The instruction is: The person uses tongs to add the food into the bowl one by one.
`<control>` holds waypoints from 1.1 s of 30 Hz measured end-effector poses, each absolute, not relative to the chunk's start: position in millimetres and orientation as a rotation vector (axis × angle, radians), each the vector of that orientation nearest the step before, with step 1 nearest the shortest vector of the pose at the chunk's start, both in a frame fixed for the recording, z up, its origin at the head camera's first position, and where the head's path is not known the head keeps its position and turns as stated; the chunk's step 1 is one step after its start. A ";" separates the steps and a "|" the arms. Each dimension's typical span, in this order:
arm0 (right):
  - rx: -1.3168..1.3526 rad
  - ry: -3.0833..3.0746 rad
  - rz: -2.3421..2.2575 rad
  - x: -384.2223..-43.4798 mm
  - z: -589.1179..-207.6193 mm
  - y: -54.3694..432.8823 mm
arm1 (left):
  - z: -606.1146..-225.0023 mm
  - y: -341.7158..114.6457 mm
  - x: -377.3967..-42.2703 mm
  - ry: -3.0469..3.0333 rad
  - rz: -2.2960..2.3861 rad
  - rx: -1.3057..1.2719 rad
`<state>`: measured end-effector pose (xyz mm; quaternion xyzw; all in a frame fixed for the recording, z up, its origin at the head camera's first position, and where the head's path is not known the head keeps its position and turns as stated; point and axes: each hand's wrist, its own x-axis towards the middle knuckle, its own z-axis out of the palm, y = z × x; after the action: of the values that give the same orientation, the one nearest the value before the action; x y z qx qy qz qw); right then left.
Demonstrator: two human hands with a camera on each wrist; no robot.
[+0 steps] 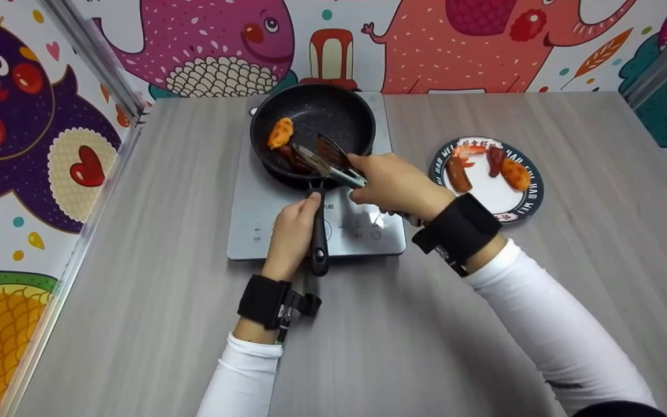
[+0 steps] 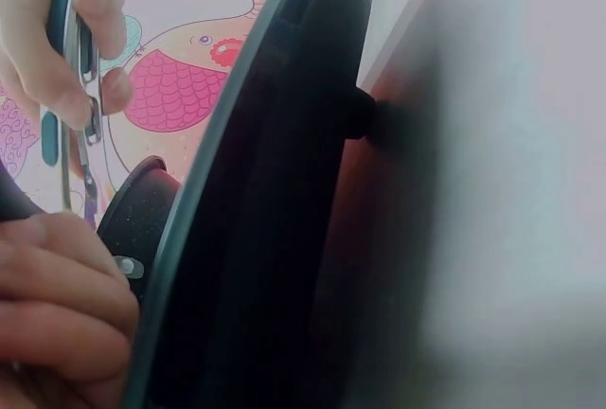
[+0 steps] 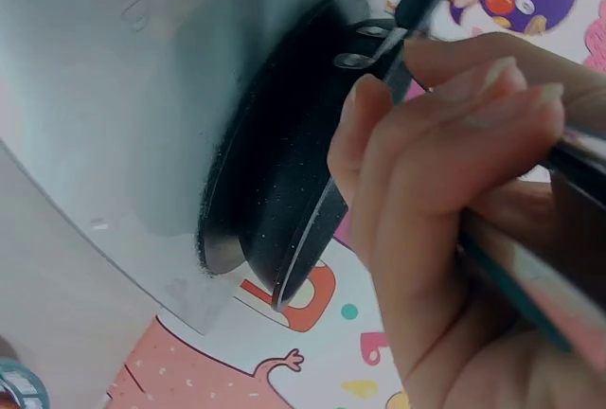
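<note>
A black frying pan (image 1: 333,110) sits on a silver induction cooker (image 1: 264,226). My left hand (image 1: 294,229) grips the pan's handle (image 1: 319,243), thumb on top. My right hand (image 1: 394,182) holds metal tongs (image 1: 342,174), their tips inside the pan; this hand (image 3: 426,191) also shows curled around them in the right wrist view. An orange browned food piece (image 1: 281,133) lies at the pan's left side. Beside the tong tips is a dark reddish-brown piece (image 1: 288,155), partly hidden; whether the tongs pinch it I cannot tell.
Right of the cooker stands a round plate (image 1: 533,200) with a dark patterned rim. It bears a brown sausage-like piece (image 1: 458,175), a red-and-white piece (image 1: 468,152), a dark red piece (image 1: 495,161) and an orange piece (image 1: 516,174). Cartoon-printed walls (image 1: 333,46) border the table.
</note>
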<state>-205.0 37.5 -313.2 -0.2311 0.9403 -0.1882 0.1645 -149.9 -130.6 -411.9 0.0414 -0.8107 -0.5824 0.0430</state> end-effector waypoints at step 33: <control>-0.773 3.055 -0.774 -164.9 -365.9 66.1 | -413.0 -130.9 -152.4 -2.516 -1.703 0.162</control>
<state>-164.9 66.1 -365.9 -0.2378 0.9403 -0.2381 -0.0516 -152.4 -130.9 -413.0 0.0532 -0.8258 -0.5592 0.0495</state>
